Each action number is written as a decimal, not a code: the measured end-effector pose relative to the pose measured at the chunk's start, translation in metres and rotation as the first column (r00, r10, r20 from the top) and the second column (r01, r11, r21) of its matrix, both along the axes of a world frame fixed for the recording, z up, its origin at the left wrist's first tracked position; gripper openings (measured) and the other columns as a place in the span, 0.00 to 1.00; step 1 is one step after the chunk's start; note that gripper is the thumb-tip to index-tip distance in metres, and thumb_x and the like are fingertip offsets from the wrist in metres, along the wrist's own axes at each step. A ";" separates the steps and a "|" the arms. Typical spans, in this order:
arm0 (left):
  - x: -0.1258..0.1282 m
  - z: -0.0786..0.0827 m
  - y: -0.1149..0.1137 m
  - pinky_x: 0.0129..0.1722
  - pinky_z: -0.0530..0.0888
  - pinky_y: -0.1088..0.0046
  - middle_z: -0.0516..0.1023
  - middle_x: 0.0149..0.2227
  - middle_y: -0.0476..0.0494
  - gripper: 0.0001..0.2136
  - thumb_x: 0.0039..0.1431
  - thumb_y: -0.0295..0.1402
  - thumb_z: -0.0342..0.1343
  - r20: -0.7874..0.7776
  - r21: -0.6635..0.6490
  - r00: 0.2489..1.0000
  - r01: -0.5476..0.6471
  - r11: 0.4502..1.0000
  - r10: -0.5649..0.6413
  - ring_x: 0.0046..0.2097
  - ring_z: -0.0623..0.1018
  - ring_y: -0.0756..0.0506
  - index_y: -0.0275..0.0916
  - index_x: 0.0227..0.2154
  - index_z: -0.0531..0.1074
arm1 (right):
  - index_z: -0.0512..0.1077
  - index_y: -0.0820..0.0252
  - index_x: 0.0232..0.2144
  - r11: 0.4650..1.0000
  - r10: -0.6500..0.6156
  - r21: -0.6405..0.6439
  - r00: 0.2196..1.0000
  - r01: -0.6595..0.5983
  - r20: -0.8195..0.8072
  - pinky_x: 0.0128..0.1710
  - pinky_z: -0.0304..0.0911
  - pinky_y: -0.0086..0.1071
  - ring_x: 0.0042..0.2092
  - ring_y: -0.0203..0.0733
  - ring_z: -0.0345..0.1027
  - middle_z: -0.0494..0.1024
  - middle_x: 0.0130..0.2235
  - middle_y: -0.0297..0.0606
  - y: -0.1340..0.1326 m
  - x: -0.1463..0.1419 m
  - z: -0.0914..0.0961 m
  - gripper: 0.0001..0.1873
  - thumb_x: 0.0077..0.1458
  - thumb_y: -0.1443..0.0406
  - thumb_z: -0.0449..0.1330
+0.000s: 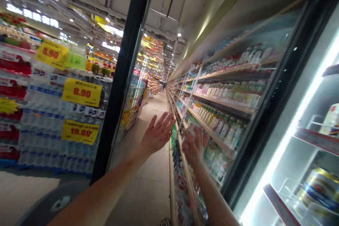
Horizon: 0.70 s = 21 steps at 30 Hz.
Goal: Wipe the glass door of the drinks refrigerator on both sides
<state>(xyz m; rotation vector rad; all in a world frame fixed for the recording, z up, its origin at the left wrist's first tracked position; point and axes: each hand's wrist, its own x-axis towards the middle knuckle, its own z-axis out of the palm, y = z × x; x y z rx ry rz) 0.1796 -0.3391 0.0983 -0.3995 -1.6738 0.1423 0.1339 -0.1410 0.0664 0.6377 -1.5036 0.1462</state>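
Both my forearms reach forward at a supermarket cooler. My left hand [159, 133] is raised with its fingers spread and holds nothing; it hovers just right of the black edge of a glass door [124, 77]. My right hand [195, 145] is blurred by motion. Its fingers point upward and apart, at or close to the glass pane [238, 88] of the cooler's door. Whether it touches the pane I cannot tell. Rows of drink bottles [225, 91] on shelves show in that pane.
At the far right the lit cooler interior holds wire shelves with tins [320, 185] and a white carton [331, 118]. Stacked water bottle packs with yellow price signs [81, 92] stand at the left. A tiled aisle [150, 169] runs ahead between the shelves.
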 end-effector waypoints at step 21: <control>0.007 -0.002 0.003 0.64 0.41 0.57 0.58 0.62 0.44 0.22 0.60 0.36 0.47 0.016 -0.001 1.000 0.000 1.000 0.000 0.66 0.49 0.44 0.41 0.57 0.60 | 0.63 0.65 0.55 0.704 -0.038 -0.706 0.997 0.075 0.069 0.55 0.47 0.61 0.61 0.57 0.53 0.61 0.59 0.57 0.089 -0.024 0.067 0.25 0.56 0.65 0.45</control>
